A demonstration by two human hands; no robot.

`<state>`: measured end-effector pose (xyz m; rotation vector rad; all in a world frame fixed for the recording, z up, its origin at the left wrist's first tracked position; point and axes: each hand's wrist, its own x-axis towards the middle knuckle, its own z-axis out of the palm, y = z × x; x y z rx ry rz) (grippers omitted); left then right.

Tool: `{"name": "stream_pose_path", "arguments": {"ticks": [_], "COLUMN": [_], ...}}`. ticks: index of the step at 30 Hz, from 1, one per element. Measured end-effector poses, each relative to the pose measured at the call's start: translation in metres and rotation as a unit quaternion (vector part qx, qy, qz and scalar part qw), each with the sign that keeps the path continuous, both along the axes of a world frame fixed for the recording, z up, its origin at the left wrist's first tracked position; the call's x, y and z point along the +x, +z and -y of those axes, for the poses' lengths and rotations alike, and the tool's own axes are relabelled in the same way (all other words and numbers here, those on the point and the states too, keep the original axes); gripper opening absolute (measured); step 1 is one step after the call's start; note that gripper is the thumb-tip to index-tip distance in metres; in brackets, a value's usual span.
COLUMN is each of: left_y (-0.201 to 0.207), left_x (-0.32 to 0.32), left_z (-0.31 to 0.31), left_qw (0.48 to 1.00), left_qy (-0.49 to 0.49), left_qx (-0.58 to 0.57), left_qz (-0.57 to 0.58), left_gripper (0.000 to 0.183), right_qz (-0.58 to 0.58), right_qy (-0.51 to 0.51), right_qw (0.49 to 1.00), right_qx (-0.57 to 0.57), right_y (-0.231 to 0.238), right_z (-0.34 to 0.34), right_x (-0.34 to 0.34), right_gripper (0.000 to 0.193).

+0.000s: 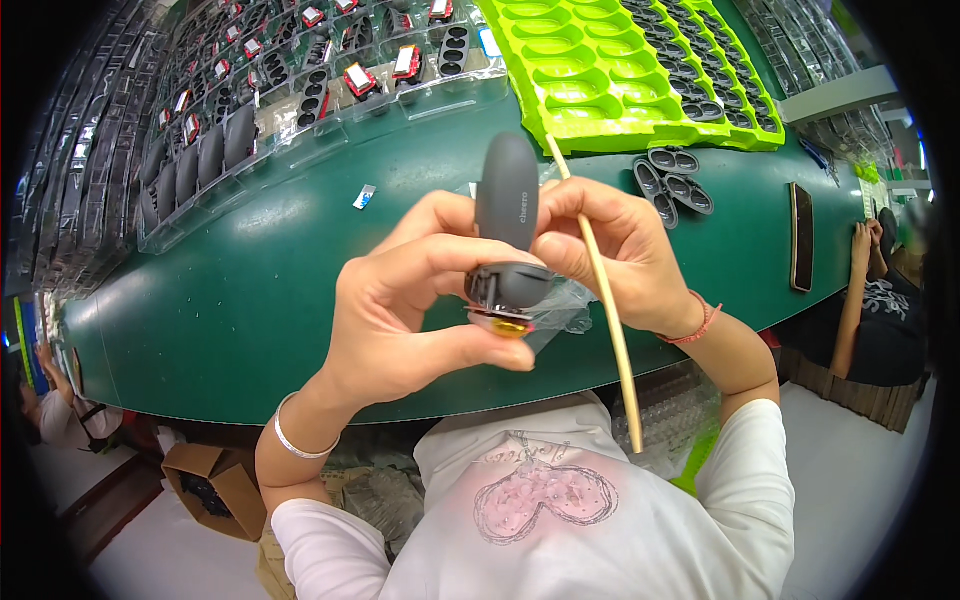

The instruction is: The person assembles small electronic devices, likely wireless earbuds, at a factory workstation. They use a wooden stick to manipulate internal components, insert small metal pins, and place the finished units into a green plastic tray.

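A dark grey oval earbud case (508, 190) with its lid swung up is gripped by my left hand (385, 310), thumb below and fingers on top. At its underside a small gold and red part (510, 327) shows next to my thumb. In my right hand (625, 250) is a thin wooden stick (610, 315), slanting down toward my body. My right thumb and fingertips are close beside the case; whether they touch it I cannot tell. A crumpled piece of clear plastic (568, 308) shows behind the case, partly hidden by my hands.
Clear trays (330, 130) of black shells and red-white parts stand at the far left. Beyond my right hand are a lime-green tray (600, 125) with dark cases, several loose case shells (683, 193) and a phone (801, 238). A co-worker (880, 300) sits at the right.
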<state>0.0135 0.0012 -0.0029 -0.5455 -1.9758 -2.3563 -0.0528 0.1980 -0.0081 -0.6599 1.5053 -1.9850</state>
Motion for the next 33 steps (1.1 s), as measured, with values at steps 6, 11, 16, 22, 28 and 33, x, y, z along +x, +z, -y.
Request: {"name": "stream_pose_path", "arguments": {"ticks": [6, 11, 16, 22, 28, 33], "left_y": [0.004, -0.002, 0.008, 0.0, -0.002, 0.0], "left_x": [0.002, 0.001, 0.004, -0.001, -0.001, -0.003], "left_z": [-0.005, -0.005, 0.002, 0.009, 0.007, 0.004], "left_qw": [0.905, 0.942, 0.991, 0.99, 0.971, 0.962], "left_qy": [0.107, 0.106, 0.065, 0.065, 0.018, -0.006], "left_qx": [-0.368, -0.288, 0.013, -0.062, 0.065, 0.1], "left_qz": [-0.185, -0.134, 0.119, 0.111, 0.231, 0.255], "left_gripper": [0.042, 0.039, 0.04, 0.047, 0.059, 0.065], "right_qz": [0.021, -0.01, -0.09, -0.091, -0.113, -0.234], "right_qy": [0.004, -0.026, -0.051, -0.02, -0.036, -0.045], "right_qw": [0.999, 0.999, 0.995, 0.996, 0.992, 0.968], "right_qx": [0.028, 0.02, 0.013, 0.014, 0.039, 0.082], "right_y": [0.008, 0.001, 0.0, -0.001, 0.002, 0.0], "right_z": [0.004, 0.001, -0.003, -0.006, -0.004, -0.006], "right_x": [-0.004, -0.005, -0.009, -0.007, -0.001, -0.006], "right_gripper": [0.033, 0.038, 0.042, 0.047, 0.048, 0.049]}}
